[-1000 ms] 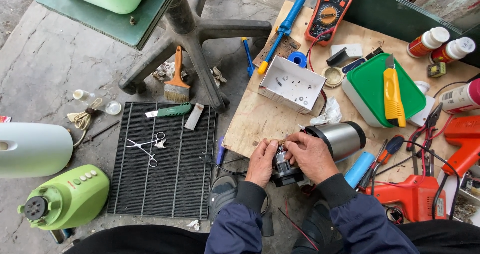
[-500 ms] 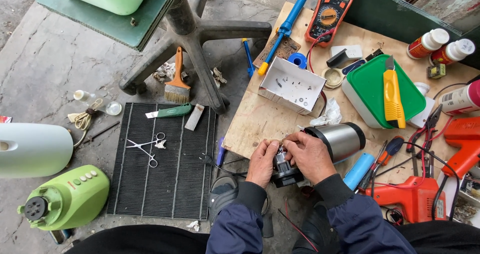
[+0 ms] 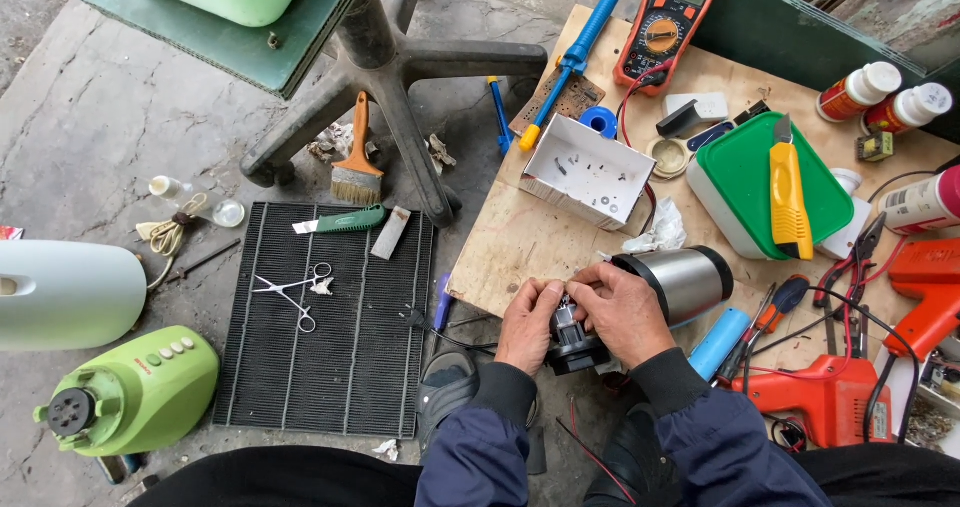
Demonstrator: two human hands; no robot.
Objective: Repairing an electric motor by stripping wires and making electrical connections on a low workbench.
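Both my hands meet over a small dark motor-like part [image 3: 572, 342] at the near edge of a wooden board [image 3: 520, 237]. My left hand [image 3: 528, 322] grips its left side, thumb on top. From the right, my right hand [image 3: 622, 309] wraps over the part, fingertips pinching at its top. Just behind my right hand lies a stainless-steel cylindrical housing [image 3: 685, 279] on its side. Thin wires run out from under the part toward me.
On the board: a white tray [image 3: 585, 172] with screws, multimeter [image 3: 668, 22], green-lidded box [image 3: 765, 182] with a yellow knife, spray cans, orange drill [image 3: 825, 397]. On the floor: black grille mat [image 3: 330, 327] with scissors, brush, green blender base [image 3: 135, 392], chair base [image 3: 400, 67].
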